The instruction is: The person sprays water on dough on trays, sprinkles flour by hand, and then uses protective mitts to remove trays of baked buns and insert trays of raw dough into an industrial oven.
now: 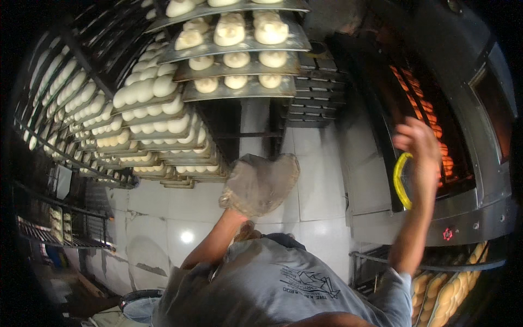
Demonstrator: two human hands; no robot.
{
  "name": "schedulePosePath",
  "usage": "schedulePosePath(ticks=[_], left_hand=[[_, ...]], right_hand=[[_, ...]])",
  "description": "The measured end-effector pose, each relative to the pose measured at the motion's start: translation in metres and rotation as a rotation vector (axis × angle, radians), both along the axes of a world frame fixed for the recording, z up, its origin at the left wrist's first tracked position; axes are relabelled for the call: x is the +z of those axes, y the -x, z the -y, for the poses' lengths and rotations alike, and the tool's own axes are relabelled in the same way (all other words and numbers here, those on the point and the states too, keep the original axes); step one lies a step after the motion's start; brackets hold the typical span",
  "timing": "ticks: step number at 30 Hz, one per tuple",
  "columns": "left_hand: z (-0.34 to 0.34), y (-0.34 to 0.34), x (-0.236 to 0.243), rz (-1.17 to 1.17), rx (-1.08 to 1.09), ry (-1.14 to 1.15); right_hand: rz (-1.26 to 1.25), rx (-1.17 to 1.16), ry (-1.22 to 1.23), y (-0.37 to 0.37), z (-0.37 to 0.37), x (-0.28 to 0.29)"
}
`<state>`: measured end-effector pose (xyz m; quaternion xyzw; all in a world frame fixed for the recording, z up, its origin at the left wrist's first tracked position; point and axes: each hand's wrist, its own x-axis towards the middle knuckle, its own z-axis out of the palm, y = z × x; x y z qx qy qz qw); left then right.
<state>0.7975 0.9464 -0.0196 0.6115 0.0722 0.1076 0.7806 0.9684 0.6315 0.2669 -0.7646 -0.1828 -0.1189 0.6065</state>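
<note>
A worn brown oven mitt covers my left hand, held out in front of my body over the tiled floor. The fingers are hidden inside it. My right hand is bare and a little blurred, reaching up in front of the oven. Its fingers look loosely apart, and nothing shows between them. Behind that wrist curves a yellow band whose kind I cannot make out. Inside the dark oven mouth, rows of orange-lit shapes glow; blur hides what they are.
Ahead, a rack holds trays of pale dough pieces. More dough-filled trays fill racks to the left. Dark stacked trays stand beyond the floor. Browned loaves lie below the oven, near a red knob. A round container sits lower left.
</note>
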Motion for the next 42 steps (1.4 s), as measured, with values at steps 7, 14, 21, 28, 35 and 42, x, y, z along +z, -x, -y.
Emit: schedulePosePath(ticks=[7, 14, 21, 28, 35, 42], left_hand=[[-0.098, 0.040, 0.132, 0.099, 0.313, 0.647], [-0.185, 0.022, 0.153, 0.211, 0.467, 0.638], [-0.212, -0.010, 0.172, 0.274, 0.438, 0.609], [-0.171, 0.078, 0.132, 0.268, 0.554, 0.610], [-0.063, 0.210, 0.049, 0.167, 0.745, 0.671], [0.022, 0.214, 0.014, 0.051, 0.669, 0.719]], right_hand=[[-0.440, 0.452, -0.460, -0.074, -0.207, 0.006], [-0.446, 0.357, -0.614, -0.075, -0.241, -0.002], [-0.528, 0.436, -0.609, 0.023, -0.197, -0.002], [-0.512, 0.689, -0.681, 0.114, -0.138, -0.026], [-0.718, 0.762, -0.731, 0.200, -0.034, -0.046], [-0.647, 0.589, -0.734, 0.246, 0.082, -0.067]])
